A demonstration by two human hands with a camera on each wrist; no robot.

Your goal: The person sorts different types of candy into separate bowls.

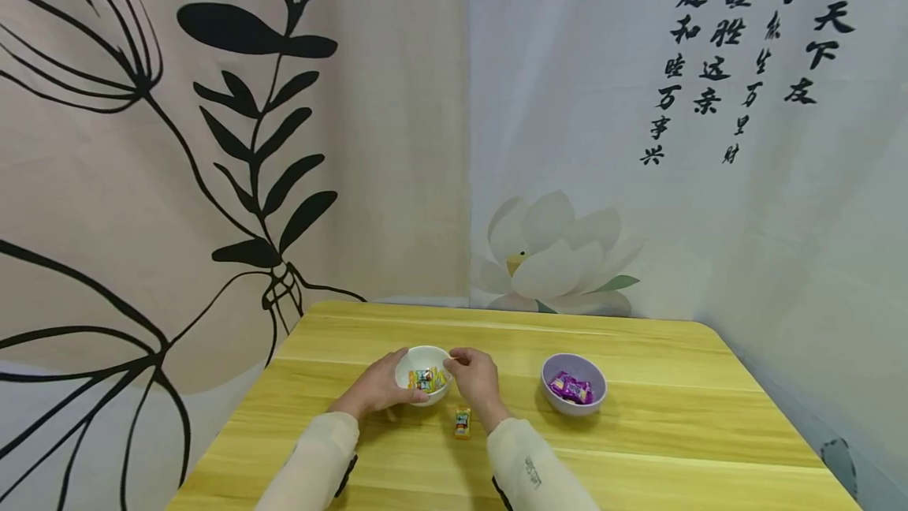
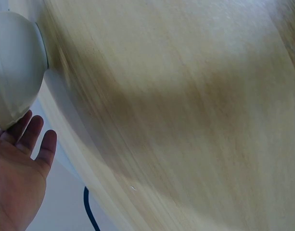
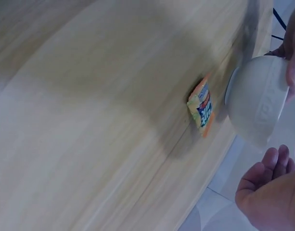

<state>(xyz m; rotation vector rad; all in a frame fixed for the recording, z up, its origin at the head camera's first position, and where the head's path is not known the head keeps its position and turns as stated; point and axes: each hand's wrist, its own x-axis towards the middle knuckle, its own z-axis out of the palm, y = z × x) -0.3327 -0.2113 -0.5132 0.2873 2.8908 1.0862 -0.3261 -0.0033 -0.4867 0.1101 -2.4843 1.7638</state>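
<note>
A white bowl (image 1: 423,399) holds several yellow wrapped candies (image 1: 426,379). My left hand (image 1: 379,385) grips its left side, thumb at the near rim and fingers around the far side. In the left wrist view, the fingers of that hand (image 2: 19,168) show against the bowl's wall (image 2: 17,62). At the right rim is my right hand (image 1: 477,377), fingers curled in. What lies between its fingertips is too small and hidden to tell, also in the right wrist view, where the hand (image 3: 270,187) is beside the bowl. One yellow-orange wrapped candy (image 1: 463,423) lies on the table near the bowl.
To the right stands a purple bowl (image 1: 574,408) with several purple wrapped candies (image 1: 571,388) in it. Both bowls are on a wood-grain table (image 1: 674,432). Behind the table hangs a printed curtain (image 1: 397,140) with plants, a lotus and writing.
</note>
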